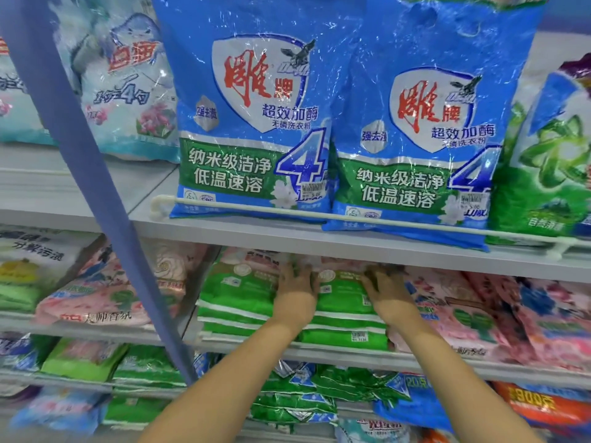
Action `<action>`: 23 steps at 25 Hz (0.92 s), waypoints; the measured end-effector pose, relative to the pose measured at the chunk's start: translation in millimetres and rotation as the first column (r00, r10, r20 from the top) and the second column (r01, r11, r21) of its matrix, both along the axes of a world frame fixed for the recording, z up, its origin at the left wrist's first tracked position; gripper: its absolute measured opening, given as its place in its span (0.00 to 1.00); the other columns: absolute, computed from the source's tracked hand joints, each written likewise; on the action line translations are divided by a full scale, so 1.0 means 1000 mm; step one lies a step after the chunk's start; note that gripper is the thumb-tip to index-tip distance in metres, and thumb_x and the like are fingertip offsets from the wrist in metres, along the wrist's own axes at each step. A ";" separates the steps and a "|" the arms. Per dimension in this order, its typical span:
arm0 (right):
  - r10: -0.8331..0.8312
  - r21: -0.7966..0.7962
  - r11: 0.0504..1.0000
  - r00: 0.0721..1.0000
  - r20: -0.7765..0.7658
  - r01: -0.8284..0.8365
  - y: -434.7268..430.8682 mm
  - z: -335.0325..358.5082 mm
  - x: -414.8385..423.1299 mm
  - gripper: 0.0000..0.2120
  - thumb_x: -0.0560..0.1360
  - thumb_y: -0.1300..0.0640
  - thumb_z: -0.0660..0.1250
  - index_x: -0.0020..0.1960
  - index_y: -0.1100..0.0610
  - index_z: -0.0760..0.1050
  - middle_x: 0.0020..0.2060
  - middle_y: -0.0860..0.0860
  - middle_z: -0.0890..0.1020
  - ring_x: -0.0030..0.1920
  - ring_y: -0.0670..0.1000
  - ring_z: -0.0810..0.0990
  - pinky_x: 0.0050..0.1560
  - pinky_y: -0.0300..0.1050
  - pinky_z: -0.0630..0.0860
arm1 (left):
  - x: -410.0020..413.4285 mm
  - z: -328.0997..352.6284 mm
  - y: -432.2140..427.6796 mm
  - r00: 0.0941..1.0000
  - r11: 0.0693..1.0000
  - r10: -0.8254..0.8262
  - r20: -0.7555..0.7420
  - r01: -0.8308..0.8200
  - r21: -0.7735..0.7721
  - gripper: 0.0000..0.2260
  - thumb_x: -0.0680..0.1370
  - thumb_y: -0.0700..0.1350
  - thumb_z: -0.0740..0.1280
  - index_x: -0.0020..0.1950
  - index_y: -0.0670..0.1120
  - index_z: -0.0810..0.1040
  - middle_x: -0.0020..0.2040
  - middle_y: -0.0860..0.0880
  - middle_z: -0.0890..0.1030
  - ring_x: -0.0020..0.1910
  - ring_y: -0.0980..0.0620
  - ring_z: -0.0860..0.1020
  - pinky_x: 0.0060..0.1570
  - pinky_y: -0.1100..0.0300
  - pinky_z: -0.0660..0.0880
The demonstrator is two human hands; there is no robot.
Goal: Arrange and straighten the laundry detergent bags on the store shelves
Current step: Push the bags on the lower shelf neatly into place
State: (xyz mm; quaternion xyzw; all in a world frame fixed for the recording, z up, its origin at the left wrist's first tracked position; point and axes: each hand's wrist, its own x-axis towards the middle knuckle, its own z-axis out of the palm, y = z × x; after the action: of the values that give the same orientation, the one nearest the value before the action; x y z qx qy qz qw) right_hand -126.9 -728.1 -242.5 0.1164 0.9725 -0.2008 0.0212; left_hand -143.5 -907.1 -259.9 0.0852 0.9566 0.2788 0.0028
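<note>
The left hand and right hand lie flat, fingers spread, gripping nothing, on top of a stack of green bags on the middle shelf. Pink bags lie just beside the stack on the right. Two blue bags stand on the upper shelf.
</note>
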 end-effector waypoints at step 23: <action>0.132 0.365 0.917 0.987 0.097 -0.158 -0.045 -0.004 0.021 0.29 0.75 0.49 0.43 0.61 0.62 0.75 0.56 0.66 0.78 0.57 0.66 0.77 0.59 0.69 0.68 | 0.035 0.004 -0.072 0.996 0.790 -0.056 0.067 0.085 -0.608 0.30 0.78 0.65 0.47 0.77 0.54 0.45 0.78 0.45 0.44 0.76 0.43 0.41 0.72 0.39 0.40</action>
State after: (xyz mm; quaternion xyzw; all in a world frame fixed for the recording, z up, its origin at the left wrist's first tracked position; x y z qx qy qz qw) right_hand -106.0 -773.5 -246.1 0.0530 0.9974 -0.0066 0.0479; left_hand -108.4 -979.5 -255.5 0.1093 0.9911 -0.0428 0.0621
